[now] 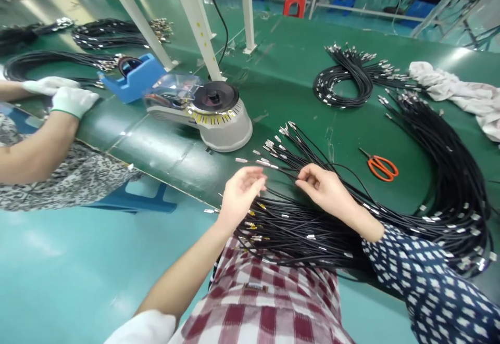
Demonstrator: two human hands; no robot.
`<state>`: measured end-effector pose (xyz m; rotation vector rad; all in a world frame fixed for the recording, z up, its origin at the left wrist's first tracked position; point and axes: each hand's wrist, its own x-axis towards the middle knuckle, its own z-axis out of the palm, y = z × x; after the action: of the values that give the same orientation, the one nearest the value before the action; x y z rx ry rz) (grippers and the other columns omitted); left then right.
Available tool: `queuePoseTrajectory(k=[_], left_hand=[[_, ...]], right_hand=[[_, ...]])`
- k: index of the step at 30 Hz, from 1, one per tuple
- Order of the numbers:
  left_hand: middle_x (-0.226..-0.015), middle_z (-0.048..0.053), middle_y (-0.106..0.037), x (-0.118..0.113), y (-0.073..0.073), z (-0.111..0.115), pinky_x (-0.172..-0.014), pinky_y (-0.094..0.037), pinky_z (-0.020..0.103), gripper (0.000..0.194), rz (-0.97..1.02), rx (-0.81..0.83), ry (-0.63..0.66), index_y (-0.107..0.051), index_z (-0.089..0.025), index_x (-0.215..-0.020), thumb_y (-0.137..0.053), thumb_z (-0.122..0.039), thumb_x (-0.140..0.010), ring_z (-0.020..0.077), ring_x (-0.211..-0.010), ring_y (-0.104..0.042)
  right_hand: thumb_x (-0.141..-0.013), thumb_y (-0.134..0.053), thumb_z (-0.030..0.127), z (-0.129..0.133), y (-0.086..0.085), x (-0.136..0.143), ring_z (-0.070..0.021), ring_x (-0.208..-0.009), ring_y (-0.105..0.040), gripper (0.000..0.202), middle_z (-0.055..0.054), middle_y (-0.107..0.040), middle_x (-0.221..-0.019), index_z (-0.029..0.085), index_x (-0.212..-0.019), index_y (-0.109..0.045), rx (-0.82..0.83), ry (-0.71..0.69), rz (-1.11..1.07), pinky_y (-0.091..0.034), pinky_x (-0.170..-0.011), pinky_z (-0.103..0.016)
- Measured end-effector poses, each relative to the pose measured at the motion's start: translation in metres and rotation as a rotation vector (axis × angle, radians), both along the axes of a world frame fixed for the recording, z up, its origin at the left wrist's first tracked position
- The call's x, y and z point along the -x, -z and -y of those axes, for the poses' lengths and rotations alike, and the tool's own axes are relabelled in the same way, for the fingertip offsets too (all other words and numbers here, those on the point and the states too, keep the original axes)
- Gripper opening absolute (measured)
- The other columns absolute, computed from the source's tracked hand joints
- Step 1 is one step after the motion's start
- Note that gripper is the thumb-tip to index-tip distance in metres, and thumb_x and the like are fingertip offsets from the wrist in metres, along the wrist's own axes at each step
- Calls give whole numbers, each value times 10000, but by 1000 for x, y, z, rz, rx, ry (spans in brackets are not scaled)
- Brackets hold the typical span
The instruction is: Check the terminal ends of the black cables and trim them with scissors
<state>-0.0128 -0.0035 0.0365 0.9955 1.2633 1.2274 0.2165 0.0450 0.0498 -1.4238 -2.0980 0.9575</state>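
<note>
My left hand [242, 192] is raised near the cable ends, its fingers loosely curled with the thumb apart and no object visible in them. My right hand [323, 188] pinches a black cable [287, 169] with a white label; the fingers partly hide the grip. Metal-tipped cable ends [275, 146] fan out just beyond both hands. Below them, a thick bundle of black cables [304, 229] with white and yellow markings lies along the table's near edge, partly over my checked apron [265, 307].
A grey label dispenser [228, 133] and a blue tape holder [136, 81] stand left. Orange-handled scissors [383, 168], a large cable bundle [453, 151], a coiled bundle [341, 86] and a white cloth [457, 91] lie right. A co-worker's gloved hands [74, 100] are far left.
</note>
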Motion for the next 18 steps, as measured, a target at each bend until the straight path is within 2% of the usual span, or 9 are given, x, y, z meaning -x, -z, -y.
queuePoseTrajectory(k=[4,11,15,18], left_hand=[[-887,77,-706,-6,0,-18,-622,-493,256,322,125,-7,6,-653,-124,-1040,-741,-304,-788,134,-674,-656],[-904,49,-693,-18,-10,-26,-597,-494,238,372,232,-118,-24,-637,-161,-1064,-785,-278,-744,118,-661,-657],[-811,-4,-651,-27,-17,-29,-536,-454,209,367,236,-165,-46,-600,-188,-1053,-790,-252,-746,92,-598,-619],[-824,4,-668,-31,-23,-30,-532,-453,215,341,269,-197,-55,-592,-189,-1024,-788,-250,-752,97,-592,-629]], right_hand=[[-877,-628,336,2,5,0,-137,-625,-575,159,-68,-680,-959,192,-933,-669,-116,69,-59,-489,-602,-302],[-898,-609,374,10,0,-5,-172,-653,-600,186,-72,-682,-884,207,-894,-691,-236,157,-145,-493,-578,-322],[-892,-614,414,14,-5,-4,-160,-563,-581,222,-35,-664,-734,201,-889,-674,-28,94,-191,-485,-538,-304],[-898,-609,410,17,-8,-1,-143,-550,-575,217,-12,-635,-702,196,-884,-646,108,54,-232,-484,-532,-279]])
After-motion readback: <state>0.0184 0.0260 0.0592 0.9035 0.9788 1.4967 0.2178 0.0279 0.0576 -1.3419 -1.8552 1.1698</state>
